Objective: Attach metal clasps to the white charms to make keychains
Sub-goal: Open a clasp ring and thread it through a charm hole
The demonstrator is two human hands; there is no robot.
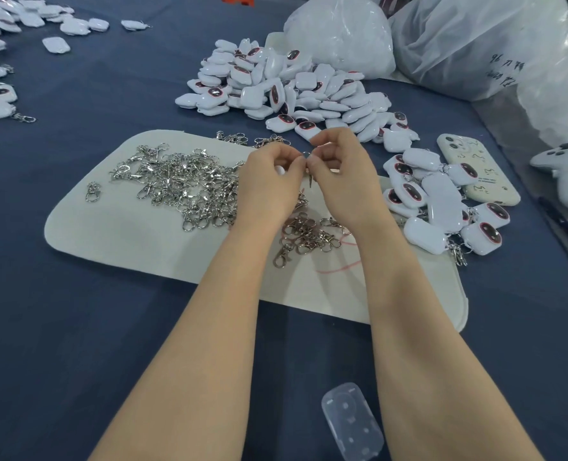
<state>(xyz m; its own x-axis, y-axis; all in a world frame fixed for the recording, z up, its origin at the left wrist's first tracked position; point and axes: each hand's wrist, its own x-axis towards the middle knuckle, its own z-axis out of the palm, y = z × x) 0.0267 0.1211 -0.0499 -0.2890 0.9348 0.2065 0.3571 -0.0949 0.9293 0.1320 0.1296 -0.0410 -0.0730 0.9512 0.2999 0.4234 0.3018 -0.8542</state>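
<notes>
Here, a dark blue cloth-covered table [76, 327] carries a cream felt mat with rounded corners [116, 234]. At one o'clock from the mat lies a big heap of glossy white plastic charms [292, 91]. At three o'clock sits a smaller cluster of charms with clasps fitted [435, 207]. A tangle of silver metal swivel clasps [183, 184] covers the mat towards ten o'clock. Above the mat's middle, the left hand [269, 181] and right hand [339, 174] meet fingertip to fingertip, both pinching one small silver clasp [310, 179].

Silver clasps [183, 184] near white charms [286, 91]
</notes>
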